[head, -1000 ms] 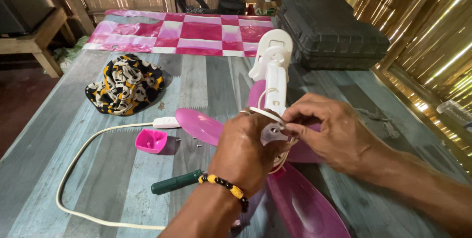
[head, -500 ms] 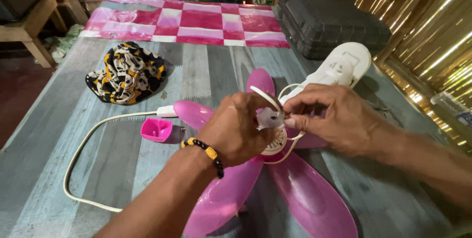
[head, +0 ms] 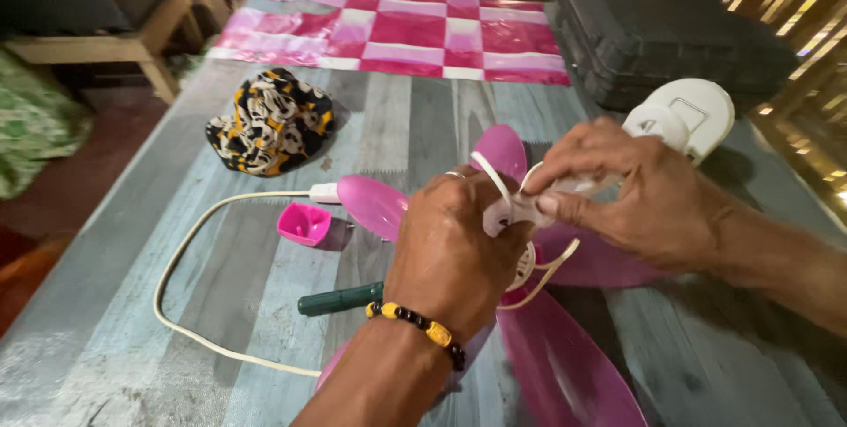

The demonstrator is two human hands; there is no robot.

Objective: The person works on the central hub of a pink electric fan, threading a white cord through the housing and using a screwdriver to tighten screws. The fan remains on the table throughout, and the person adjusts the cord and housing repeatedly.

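While both hands meet at frame centre, left hand (head: 454, 255) cups small white plastic fan hub (head: 516, 215) over pink plastic blades (head: 565, 365); right hand (head: 631, 189) fingertips pinch its white cord, approaching from right, slightly nearer.

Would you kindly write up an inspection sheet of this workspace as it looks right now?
Surface: grey plank table, pink checked cloth at far end.
Job's things: pink fan blades, white fan body.
Clutter: patterned cap, pink cap piece, green tool handle, black case.
Hands: left hand and right hand grip the fan hub.
Cables: white cord looped on table.
Surroundings: wooden bench, slatted wall.
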